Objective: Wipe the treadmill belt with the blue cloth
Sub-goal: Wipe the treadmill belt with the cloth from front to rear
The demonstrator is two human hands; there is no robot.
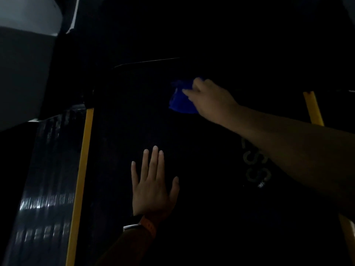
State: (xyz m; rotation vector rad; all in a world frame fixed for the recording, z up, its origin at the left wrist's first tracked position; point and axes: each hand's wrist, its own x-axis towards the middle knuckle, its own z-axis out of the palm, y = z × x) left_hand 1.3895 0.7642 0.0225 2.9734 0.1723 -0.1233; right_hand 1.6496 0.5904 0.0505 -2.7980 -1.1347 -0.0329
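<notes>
The black treadmill belt (201, 189) fills the middle of the dim head view, with pale lettering on its right part. My right hand (209, 98) reaches far forward and presses the crumpled blue cloth (180, 101) onto the belt near its front end. The cloth sticks out to the left of my fingers. My left hand (153, 185) lies flat on the belt nearer to me, palm down, fingers spread, holding nothing. A watch with an orange strap sits on that wrist.
Yellow strips (82, 179) edge the belt on the left and on the right (313, 110). A ribbed black side rail (48, 189) runs along the left. A grey-white wall or panel (25, 54) stands at the upper left. The treadmill's dark front cover (146, 73) lies beyond the cloth.
</notes>
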